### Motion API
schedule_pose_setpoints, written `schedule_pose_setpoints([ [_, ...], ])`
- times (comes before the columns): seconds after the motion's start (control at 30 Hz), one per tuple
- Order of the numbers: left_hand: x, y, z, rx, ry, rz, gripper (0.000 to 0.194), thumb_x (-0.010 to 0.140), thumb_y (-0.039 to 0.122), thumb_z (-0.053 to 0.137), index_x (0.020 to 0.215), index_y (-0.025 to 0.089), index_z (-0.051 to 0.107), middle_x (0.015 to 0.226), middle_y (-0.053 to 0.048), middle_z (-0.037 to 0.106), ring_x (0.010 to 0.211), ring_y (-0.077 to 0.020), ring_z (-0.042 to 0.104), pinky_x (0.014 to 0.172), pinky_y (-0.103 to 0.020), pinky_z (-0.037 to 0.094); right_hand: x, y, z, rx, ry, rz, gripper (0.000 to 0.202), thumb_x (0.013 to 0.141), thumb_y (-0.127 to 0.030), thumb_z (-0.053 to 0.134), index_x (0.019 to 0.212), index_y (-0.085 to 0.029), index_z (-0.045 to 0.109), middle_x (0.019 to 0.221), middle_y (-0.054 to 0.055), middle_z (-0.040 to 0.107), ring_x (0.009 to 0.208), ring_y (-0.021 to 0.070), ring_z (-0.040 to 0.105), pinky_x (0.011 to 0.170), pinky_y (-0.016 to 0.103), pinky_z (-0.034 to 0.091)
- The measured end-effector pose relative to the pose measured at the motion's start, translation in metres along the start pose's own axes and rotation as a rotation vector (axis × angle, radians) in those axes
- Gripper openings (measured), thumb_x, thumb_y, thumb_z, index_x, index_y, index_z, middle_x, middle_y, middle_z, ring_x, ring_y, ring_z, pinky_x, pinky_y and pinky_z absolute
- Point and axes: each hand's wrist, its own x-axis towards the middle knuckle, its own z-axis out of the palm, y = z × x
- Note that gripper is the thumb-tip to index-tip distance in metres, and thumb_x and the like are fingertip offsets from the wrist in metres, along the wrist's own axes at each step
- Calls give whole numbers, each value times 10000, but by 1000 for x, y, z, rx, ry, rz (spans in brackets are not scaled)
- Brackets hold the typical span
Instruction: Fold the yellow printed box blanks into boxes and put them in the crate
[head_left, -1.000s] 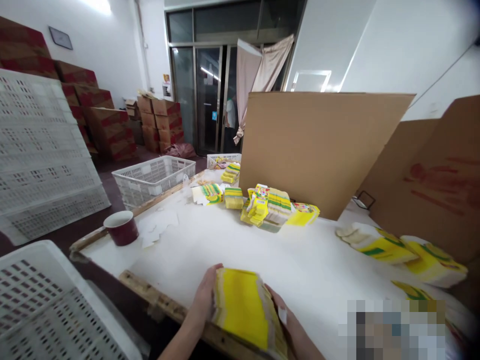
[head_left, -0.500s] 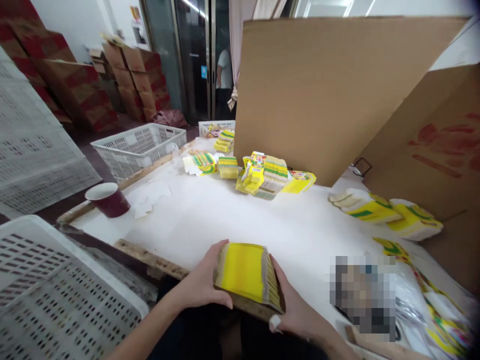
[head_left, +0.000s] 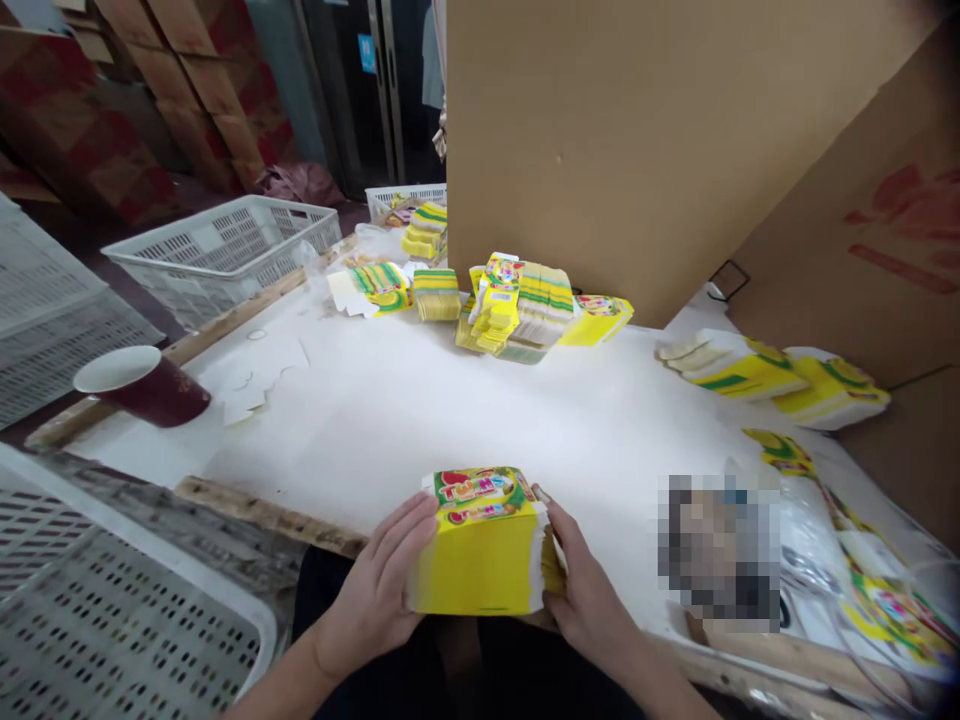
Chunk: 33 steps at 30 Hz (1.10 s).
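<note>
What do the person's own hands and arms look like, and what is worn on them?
The left hand and right hand wear no gloves. Both forearms are bare as far as they show, without sleeves. Dark clothing covers the legs below.

Nearest stack (head_left: pixel 480 562) right of cup (head_left: pixel 166 393)

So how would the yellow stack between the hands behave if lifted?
The yellow stack would probably slide apart if held loosely: its side shows many thin layers. Packed so tightly, it may feel dense. With the left hand and right hand pressing opposite sides, it likely lifts as one block.
</note>
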Motion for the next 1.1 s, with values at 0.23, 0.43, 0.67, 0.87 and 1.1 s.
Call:
schedule_pose_setpoints([
  [0.23,-7,0,6,1,43,-3,816,716,100,613,1427,202,227,1275,-160,537,1272,-300,435,1020,-456,423,-3,0,0,-3,16,-48,930,614,20,392,1450,-282,118,1543,13,159,1416,245,159,1151,504,182],
  [0.43,14,7,-15,-91,-9,-200,877,641,237,708,1400,228,268,1335,-157,484,1218,-329,476,993,-453,417,8,-16,-21,-40,-3,-94,848,670,-27,471,1436,-269,200,1482,73,311,1352,272,304,1094,459,296],
  [0.67,72,-3,-47,-342,-293,-982,811,493,478,784,1211,195,537,1109,-110,661,1017,-352,598,879,-454,459,59,-42,-43,125,-137,336,683,698,-188,589,1355,-175,401,1183,145,604,1026,237,594,770,342,493],
  [0.87,75,-24,-39,-767,-521,-1221,604,626,566,665,1082,171,631,816,-68,724,623,-221,650,474,-264,467,88,-52,-52,-143,-228,385,503,747,-260,562,1244,-188,547,873,46,642,730,170,564,686,319,448],
  [1.1,80,-28,-28,-734,-537,-1290,526,658,635,591,902,182,699,802,-78,728,699,-245,664,461,-254,470,88,-38,-58,-275,-294,336,326,793,-224,485,1078,-188,639,868,50,685,736,176,602,667,308,464],
])
